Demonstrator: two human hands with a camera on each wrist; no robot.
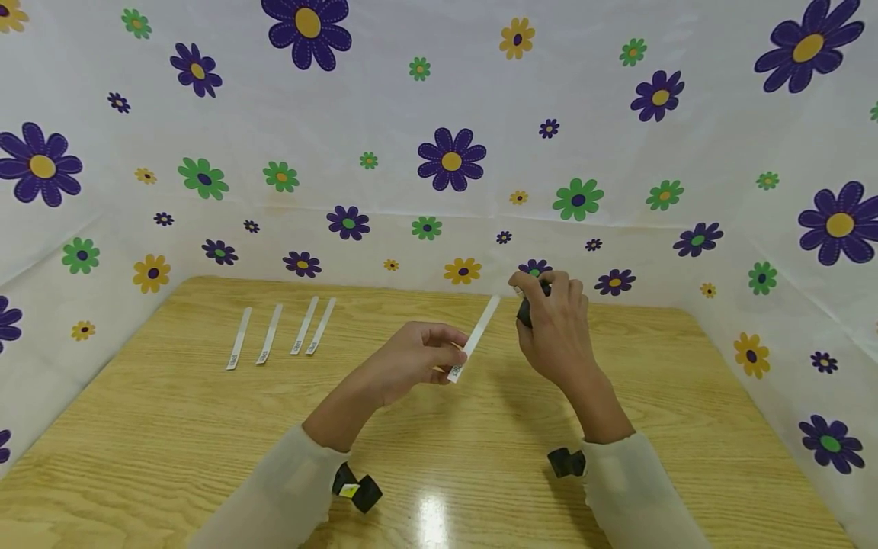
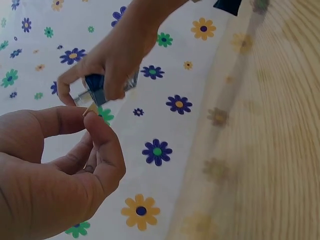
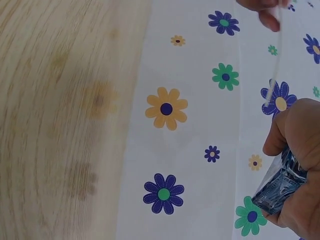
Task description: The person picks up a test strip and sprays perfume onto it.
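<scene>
My left hand pinches a white paper test strip near its printed lower end, between thumb and fingers. The strip slants up and to the right above the table; in the left wrist view only its short end shows at the fingertips. To its right, my right hand grips a small perfume bottle, dark blue and clear in the right wrist view. The index finger bends over the bottle's top end, and the palm hides much of it. Strip and bottle are apart.
Several similar strips, one of them the leftmost strip, lie side by side on the wooden table at the back left. A white flowered cloth hangs behind and at both sides. Black wrist devices stick out from both sleeves.
</scene>
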